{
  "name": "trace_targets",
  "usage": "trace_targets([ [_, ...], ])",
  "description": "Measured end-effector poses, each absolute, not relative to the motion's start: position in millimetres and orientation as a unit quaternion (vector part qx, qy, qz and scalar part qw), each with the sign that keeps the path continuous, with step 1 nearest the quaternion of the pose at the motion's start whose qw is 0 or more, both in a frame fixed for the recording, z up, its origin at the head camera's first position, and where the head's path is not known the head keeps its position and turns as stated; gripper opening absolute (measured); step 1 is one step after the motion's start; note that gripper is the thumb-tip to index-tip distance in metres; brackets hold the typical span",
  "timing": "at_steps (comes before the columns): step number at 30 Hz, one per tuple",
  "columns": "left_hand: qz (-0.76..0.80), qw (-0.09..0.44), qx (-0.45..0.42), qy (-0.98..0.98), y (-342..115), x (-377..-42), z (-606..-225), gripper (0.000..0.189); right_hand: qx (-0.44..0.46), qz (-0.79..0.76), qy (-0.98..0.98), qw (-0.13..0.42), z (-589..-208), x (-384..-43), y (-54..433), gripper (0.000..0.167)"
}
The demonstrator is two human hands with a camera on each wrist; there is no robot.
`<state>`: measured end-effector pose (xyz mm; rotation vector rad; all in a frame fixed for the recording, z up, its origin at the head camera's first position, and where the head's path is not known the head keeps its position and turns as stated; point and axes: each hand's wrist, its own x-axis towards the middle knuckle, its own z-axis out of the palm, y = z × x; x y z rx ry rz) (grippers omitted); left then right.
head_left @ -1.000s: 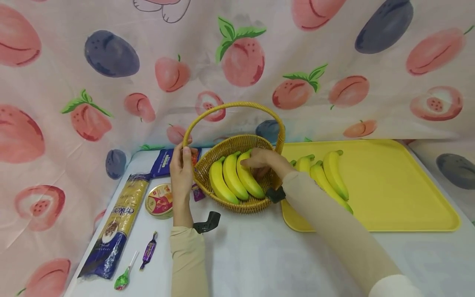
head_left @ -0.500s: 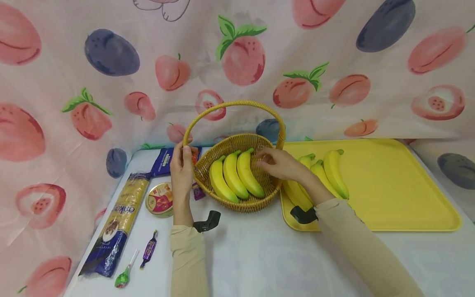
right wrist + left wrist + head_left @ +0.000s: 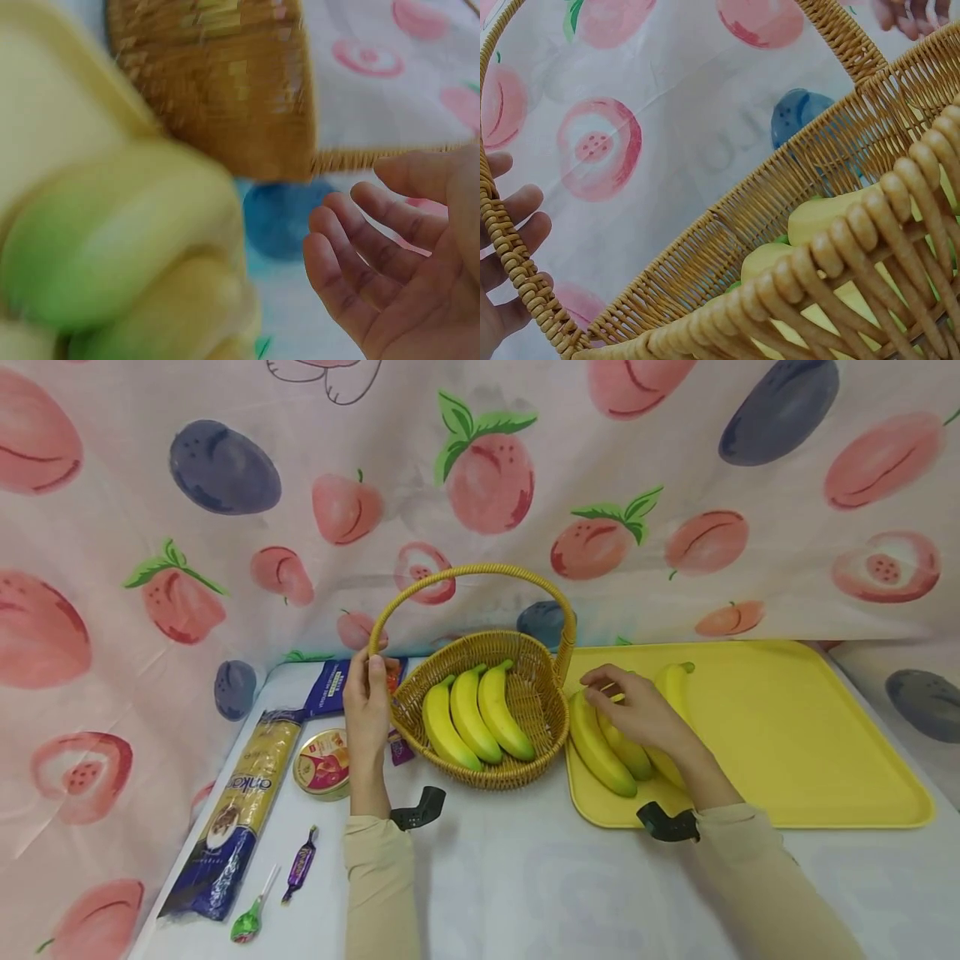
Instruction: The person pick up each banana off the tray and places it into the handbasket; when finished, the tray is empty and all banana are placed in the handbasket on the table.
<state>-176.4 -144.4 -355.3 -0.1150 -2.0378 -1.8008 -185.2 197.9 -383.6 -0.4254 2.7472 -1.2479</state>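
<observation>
A yellow wicker basket (image 3: pixel 542 710) with a tall arched handle stands mid-table, holding three bananas (image 3: pixel 474 718) side by side. My left hand (image 3: pixel 366 697) grips the left foot of its handle; in the left wrist view the fingers (image 3: pixel 529 201) wrap behind the woven handle (image 3: pixel 510 251). To the right, several more bananas (image 3: pixel 597 752) lie on the left part of a yellow tray (image 3: pixel 810 735). Over these hovers my right hand (image 3: pixel 637 710), partly hiding them. Its fingers are loosely bent with nothing between them, as the right wrist view shows beside blurred bananas (image 3: pixel 120 232).
Left of the basket lie a long pasta packet (image 3: pixel 240 810), a blue packet (image 3: pixel 327 692), a round tin (image 3: pixel 322 766), a purple-wrapped candy (image 3: pixel 300 866) and a green lollipop (image 3: pixel 246 927). A fruit-print cloth (image 3: pixel 480 485) hangs behind the table.
My right hand has let go of the third banana in the basket and moved right, out over the bananas on the tray. The left hand has stayed on the handle.
</observation>
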Motion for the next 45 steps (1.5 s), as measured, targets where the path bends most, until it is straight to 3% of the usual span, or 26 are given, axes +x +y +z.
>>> trace_targets([
  [14, -0.651, 0.206, -0.040, -0.730, -144.4, -175.7, -355.2, 0.034, -0.034, -0.387, 0.921, -0.007, -402.6, -175.6, 262.3, 0.042],
  [19, -0.657, 0.203, -0.047, -0.724, -145.4, -176.7, -355.5, 0.035, 0.010, -0.389, 0.921, -0.016, -414.3, -179.7, 277.8, 0.054],
  [23, -0.652, 0.206, -0.048, -0.728, -145.4, -177.1, -355.3, 0.034, 0.051, -0.397, 0.916, 0.013, -421.0, -185.9, 286.9, 0.073],
  [29, -0.651, 0.207, -0.044, -0.729, -145.7, -176.3, -355.9, 0.034, 0.067, -0.379, 0.917, 0.105, -427.2, -194.1, 295.2, 0.094],
  [36, -0.649, 0.210, -0.046, -0.729, -145.7, -175.9, -356.8, 0.034, 0.053, -0.362, 0.919, 0.146, -429.5, -199.1, 301.3, 0.094],
  [45, -0.652, 0.214, -0.051, -0.726, -144.7, -177.7, -357.1, 0.034, 0.045, -0.371, 0.917, 0.143, -427.0, -190.5, 299.9, 0.089],
])
